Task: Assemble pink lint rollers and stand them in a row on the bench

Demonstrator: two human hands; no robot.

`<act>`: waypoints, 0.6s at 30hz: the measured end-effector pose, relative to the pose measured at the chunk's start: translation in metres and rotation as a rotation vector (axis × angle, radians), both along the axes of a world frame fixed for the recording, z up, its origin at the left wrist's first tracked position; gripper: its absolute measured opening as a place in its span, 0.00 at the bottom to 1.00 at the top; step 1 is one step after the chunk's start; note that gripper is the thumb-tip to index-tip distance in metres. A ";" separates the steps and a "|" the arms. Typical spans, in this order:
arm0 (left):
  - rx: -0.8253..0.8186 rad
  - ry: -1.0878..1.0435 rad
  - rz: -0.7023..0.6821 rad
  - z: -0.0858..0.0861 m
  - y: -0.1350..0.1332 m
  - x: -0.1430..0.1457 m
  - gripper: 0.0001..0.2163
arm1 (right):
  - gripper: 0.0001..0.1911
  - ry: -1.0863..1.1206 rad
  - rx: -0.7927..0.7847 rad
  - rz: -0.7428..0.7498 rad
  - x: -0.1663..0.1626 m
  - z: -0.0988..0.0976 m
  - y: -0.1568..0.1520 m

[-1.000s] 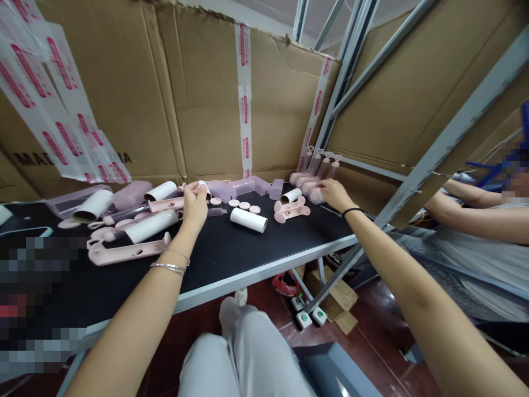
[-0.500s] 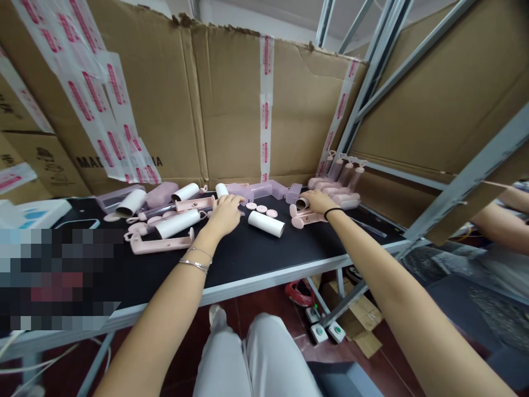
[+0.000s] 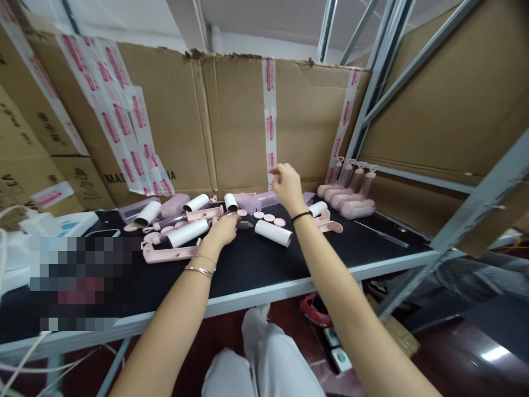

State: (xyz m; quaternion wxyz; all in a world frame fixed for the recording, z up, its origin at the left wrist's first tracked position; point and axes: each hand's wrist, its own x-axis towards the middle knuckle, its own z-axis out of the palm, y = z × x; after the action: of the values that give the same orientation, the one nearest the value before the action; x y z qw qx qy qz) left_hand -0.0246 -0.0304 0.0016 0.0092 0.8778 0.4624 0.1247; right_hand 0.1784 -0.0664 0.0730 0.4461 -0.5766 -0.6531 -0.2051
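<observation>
My left hand [image 3: 224, 230] is low over the black tabletop, its fingers closed round what looks like a clear tube [image 3: 246, 225], whose end sticks out to the right. My right hand [image 3: 288, 186] is raised above the back of the table with bent fingers apart and nothing visible in them. Below it lie a white cardboard roll [image 3: 273, 232] and several pink discs [image 3: 269, 218]. Beside my left hand are another white roll [image 3: 188, 232] and a pink holder [image 3: 171, 253]. Partly behind my right forearm are a short white roll [image 3: 318, 209] and a pink holder [image 3: 330, 225].
Pink rollers [image 3: 357, 208] with clear heart-topped tubes stand in a row at the back right. Lilac covers [image 3: 176, 205] lie at the back. A tall cardboard sheet [image 3: 239, 121] walls the table's rear. A metal post [image 3: 458, 198] rises at the right.
My right hand has let go of the short roll and holder at the right and moved up and left. My left hand has dropped slightly onto the parts. The view has shifted.
</observation>
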 end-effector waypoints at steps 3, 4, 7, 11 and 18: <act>0.001 0.003 -0.022 -0.002 0.002 -0.002 0.17 | 0.18 -0.047 -0.258 -0.023 -0.013 -0.018 0.012; 0.004 0.011 -0.014 -0.002 0.002 -0.002 0.17 | 0.18 -0.083 -0.388 -0.040 -0.009 -0.026 0.014; 0.042 0.011 0.013 0.000 0.000 0.001 0.20 | 0.22 -0.140 -0.709 -0.061 0.017 -0.044 0.015; 0.072 -0.090 -0.226 0.005 -0.013 0.015 0.27 | 0.21 -0.133 -0.924 -0.060 0.039 -0.051 0.012; -0.001 -0.051 -0.499 0.003 -0.034 0.042 0.29 | 0.18 -0.130 -1.011 -0.067 0.026 -0.052 0.012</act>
State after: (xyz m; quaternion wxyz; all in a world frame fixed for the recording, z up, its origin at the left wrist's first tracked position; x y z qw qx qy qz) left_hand 0.0173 -0.0646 0.0049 0.0518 0.9614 0.2308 0.1406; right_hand 0.2042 -0.0544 0.0208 0.0631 -0.7271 -0.6780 0.0869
